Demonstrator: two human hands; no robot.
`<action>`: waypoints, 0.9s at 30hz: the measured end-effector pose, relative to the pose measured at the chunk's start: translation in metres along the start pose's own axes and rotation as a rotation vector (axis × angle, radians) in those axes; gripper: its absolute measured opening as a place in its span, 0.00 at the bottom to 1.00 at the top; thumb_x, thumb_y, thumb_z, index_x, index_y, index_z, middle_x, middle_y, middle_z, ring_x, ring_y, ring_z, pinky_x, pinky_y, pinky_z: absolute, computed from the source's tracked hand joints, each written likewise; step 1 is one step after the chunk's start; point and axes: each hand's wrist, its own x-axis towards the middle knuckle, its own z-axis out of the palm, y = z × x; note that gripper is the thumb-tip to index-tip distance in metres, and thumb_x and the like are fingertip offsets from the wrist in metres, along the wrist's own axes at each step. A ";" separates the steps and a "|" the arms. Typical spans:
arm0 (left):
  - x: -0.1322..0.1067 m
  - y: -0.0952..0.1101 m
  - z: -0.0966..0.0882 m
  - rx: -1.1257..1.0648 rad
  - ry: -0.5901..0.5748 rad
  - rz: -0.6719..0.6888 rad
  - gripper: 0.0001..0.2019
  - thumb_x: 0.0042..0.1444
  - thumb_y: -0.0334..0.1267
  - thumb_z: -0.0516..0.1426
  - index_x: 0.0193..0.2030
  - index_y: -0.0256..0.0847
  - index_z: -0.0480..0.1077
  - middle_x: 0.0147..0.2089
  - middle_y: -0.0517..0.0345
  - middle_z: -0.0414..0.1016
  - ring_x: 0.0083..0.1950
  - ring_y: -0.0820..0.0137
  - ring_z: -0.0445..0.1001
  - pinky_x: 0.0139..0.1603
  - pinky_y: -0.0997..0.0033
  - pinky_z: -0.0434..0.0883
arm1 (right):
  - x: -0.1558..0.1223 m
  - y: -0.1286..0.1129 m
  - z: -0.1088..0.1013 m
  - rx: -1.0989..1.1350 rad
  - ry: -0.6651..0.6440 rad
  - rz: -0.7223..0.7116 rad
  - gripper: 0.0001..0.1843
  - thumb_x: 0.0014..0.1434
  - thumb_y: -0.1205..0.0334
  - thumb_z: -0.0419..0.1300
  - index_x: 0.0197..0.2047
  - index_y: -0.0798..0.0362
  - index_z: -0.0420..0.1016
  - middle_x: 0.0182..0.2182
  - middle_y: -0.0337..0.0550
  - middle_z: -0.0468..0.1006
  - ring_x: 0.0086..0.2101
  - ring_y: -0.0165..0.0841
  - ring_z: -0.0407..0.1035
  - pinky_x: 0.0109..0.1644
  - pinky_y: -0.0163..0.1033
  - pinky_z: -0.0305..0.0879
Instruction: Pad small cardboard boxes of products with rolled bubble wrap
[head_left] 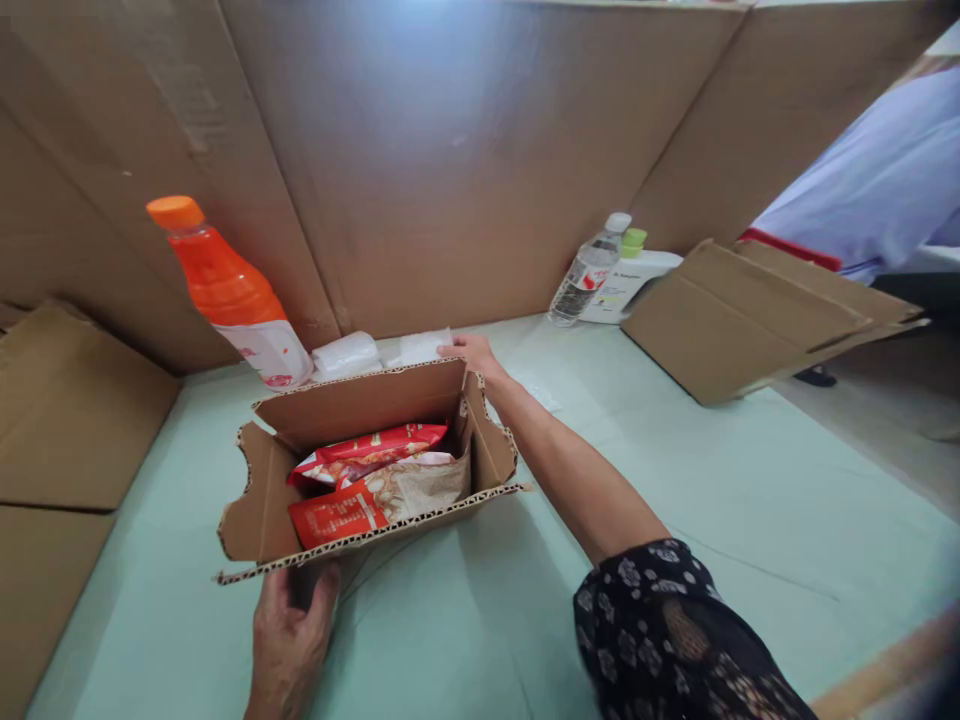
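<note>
An uncovered cardboard box (pixel 367 395) with raised flaps stands in front of me. Inside lie a red snack packet (pixel 375 450) and a red and beige food packet (pixel 345 515). My left hand (pixel 289 630) is at the box's near side, thumb and fingers apart, the fingertips hidden under the front flap. Reaching past the box's right end, my right hand (pixel 474 352) has its fingers closed on a piece of white bubble wrap (pixel 424 347). Another rolled piece of bubble wrap (pixel 346 356) lies to its left, behind the box.
An orange drink bottle (pixel 232 290) stands at the back left. A clear water bottle (pixel 589 270) and a white bottle with a green cap (pixel 622 285) are at the back right. Cardboard boxes flank the pale green table (pixel 675 480); tall cardboard panels (pixel 465 170) form the back. A person's sleeve (pixel 877 180) shows at right.
</note>
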 end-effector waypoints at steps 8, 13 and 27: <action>0.000 0.014 0.001 -0.064 -0.039 0.002 0.26 0.49 0.52 0.63 0.51 0.39 0.70 0.47 0.50 0.77 0.52 0.58 0.76 0.53 0.62 0.72 | -0.070 -0.021 -0.113 0.196 0.004 -0.249 0.18 0.47 0.50 0.70 0.38 0.51 0.77 0.37 0.40 0.80 0.40 0.35 0.73 0.52 0.44 0.69; 0.004 0.025 -0.001 -0.080 -0.070 0.056 0.22 0.49 0.48 0.63 0.48 0.40 0.69 0.44 0.54 0.76 0.47 0.63 0.75 0.50 0.65 0.71 | -0.194 0.019 -0.157 0.059 -0.304 0.057 0.20 0.51 0.42 0.70 0.35 0.51 0.78 0.39 0.47 0.83 0.44 0.41 0.77 0.55 0.51 0.69; -0.086 0.065 -0.015 0.218 -0.153 0.582 0.19 0.61 0.39 0.57 0.58 0.42 0.69 0.57 0.47 0.75 0.57 0.58 0.74 0.56 0.54 0.73 | -0.279 0.018 -0.158 -0.514 -0.442 -0.212 0.20 0.61 0.52 0.62 0.55 0.47 0.77 0.57 0.49 0.76 0.57 0.44 0.69 0.58 0.52 0.67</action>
